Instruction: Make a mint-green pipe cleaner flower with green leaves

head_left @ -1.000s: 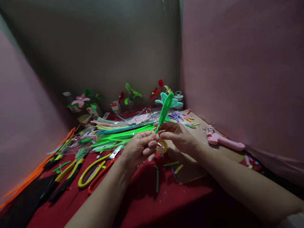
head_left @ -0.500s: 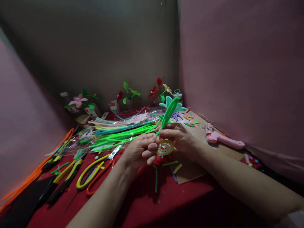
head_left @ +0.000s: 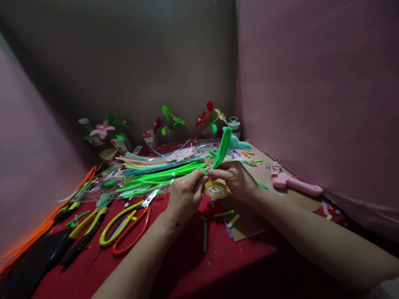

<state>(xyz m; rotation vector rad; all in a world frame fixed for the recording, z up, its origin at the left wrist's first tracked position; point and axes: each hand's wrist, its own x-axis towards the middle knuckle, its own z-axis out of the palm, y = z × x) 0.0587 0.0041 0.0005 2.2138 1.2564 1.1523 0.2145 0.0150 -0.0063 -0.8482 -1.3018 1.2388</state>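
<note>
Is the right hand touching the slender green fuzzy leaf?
Touching: the head view shows the right hand pinching the slender green fuzzy leaf at its lower end.

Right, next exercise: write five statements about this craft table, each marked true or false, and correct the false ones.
The left hand and right hand both pinch the green leaf near its base. True.
The handled tool at far right is blue. False: the glue gun is pink.
The scissors have one yellow and one red handle. True.
The long bundle at far left is white. False: orange stems lie there.
A red bud rises higher than the yellow flower. True.
</note>
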